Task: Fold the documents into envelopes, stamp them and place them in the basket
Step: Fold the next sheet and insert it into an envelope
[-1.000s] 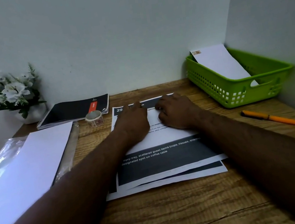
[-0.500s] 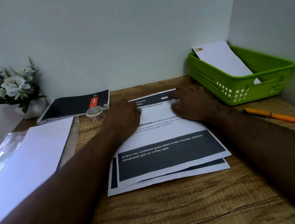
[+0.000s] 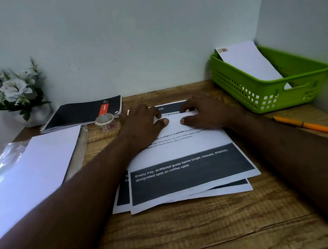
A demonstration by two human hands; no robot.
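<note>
A stack of printed documents (image 3: 184,149) lies in the middle of the wooden desk, its top sheet slightly askew over the lower sheets (image 3: 192,196). My left hand (image 3: 141,126) and my right hand (image 3: 206,112) both rest on the far end of the top sheet, fingers bent, fingertips on its dark header, thumbs pointing at each other. A roll of stamps (image 3: 105,123) stands just left of my left hand. White envelopes (image 3: 25,169) lie on a clear plastic wrapper at the left. The green basket (image 3: 262,94) at the back right holds one stamped envelope (image 3: 250,64).
A black spiral notebook (image 3: 78,113) lies at the back by a pot of white flowers (image 3: 10,91). An orange pencil (image 3: 322,128) lies along the right edge. Walls close the desk in at the back and the right.
My hands have slid apart along the far end of the top sheet, and its header now shows between them. The view has tilted slightly.
</note>
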